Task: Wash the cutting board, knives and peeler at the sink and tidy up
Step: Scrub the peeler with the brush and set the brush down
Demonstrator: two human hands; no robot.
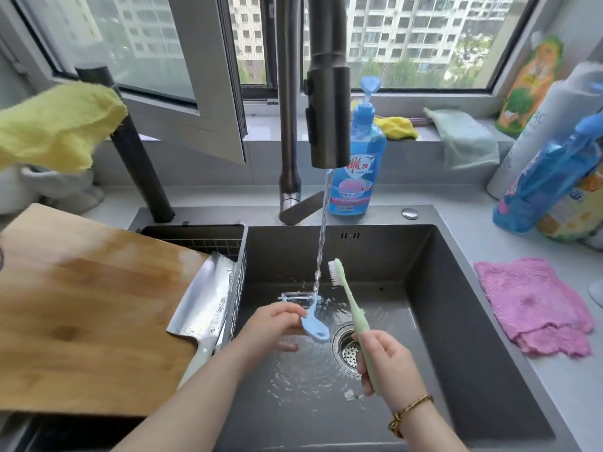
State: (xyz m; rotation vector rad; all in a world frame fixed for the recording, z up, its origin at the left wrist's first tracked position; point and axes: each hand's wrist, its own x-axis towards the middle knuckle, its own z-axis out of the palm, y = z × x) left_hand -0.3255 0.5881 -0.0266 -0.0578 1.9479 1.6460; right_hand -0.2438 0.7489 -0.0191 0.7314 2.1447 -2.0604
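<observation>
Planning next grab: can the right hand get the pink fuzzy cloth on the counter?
Likely not: way to pink fuzzy cloth is open, but right hand grips a green plastic toothbrush.

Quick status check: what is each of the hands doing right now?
Left hand: holds the blue peeler by its handle, head under the running water.
Right hand: grips the green toothbrush, bristles up.

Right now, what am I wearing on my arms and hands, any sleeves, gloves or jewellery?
No gloves and no sleeves in view: both forearms are bare to the frame's edge. The left hand shows no ring or watch. The right hand has a thin golden-brown bracelet at the wrist.
</observation>
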